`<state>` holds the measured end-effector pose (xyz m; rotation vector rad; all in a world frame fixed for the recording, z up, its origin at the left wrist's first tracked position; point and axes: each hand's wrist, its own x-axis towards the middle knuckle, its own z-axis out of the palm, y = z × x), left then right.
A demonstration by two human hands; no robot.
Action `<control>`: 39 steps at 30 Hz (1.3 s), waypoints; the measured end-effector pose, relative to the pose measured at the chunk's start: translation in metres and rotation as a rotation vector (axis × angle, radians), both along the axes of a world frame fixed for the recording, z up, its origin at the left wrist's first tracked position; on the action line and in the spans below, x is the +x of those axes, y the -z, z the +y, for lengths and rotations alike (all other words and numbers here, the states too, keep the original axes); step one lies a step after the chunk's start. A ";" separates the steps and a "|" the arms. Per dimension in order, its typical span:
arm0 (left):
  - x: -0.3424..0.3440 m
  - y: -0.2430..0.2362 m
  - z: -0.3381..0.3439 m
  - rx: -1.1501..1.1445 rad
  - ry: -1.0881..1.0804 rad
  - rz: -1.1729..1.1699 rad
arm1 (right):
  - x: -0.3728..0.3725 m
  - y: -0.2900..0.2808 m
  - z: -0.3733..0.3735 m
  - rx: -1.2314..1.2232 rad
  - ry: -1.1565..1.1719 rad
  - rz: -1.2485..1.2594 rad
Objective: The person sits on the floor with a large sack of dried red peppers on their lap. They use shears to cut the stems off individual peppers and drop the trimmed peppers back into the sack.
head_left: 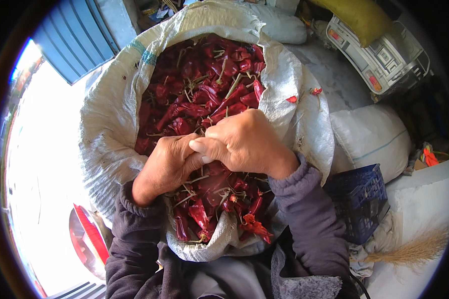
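Two hands meet over the peppers: your left hand [169, 162] and right hand [247, 142] are both curled closed, thumbs together. You cannot tell from this view whether a pepper is pinched between them. The peppers [184, 109] lie beneath and around your hands, heaped inside the sack [107, 124].

Expect each pepper to be light, with a thin, glossy skin that may slip under a loose pinch and crack under a hard one. Take hold at the stem [233, 85] or at the shoulder beside it; spare the body.

Treat the sack as soft: its turned-out rim probably yields when you lean on it. The nearest edge is the bunched fold [225, 234] between your forearms. You have the most room over the heap, beyond your hands. On the right, mind the blue crate [356, 199], just beside your sleeve [309, 212].
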<state>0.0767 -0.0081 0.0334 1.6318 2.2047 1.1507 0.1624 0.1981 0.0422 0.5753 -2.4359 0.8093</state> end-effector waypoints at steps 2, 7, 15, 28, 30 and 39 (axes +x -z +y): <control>0.002 0.006 0.003 0.125 0.016 -0.012 | -0.013 0.012 0.003 -0.261 -0.151 -0.086; -0.001 0.008 0.013 0.246 -0.079 0.073 | -0.022 0.022 -0.003 -0.637 -0.256 -0.314; 0.007 0.010 0.021 0.331 -0.305 0.083 | -0.036 0.042 -0.011 -1.205 -0.140 -0.266; -0.053 -0.001 -0.069 0.226 -0.866 -0.004 | -0.038 0.042 -0.011 -1.210 -0.064 -0.354; -0.045 0.001 -0.050 0.047 -0.817 0.272 | -0.036 0.042 -0.009 -1.155 -0.074 -0.384; -0.035 -0.011 -0.034 0.074 -0.810 0.177 | -0.035 0.051 -0.009 -1.044 -0.095 -0.392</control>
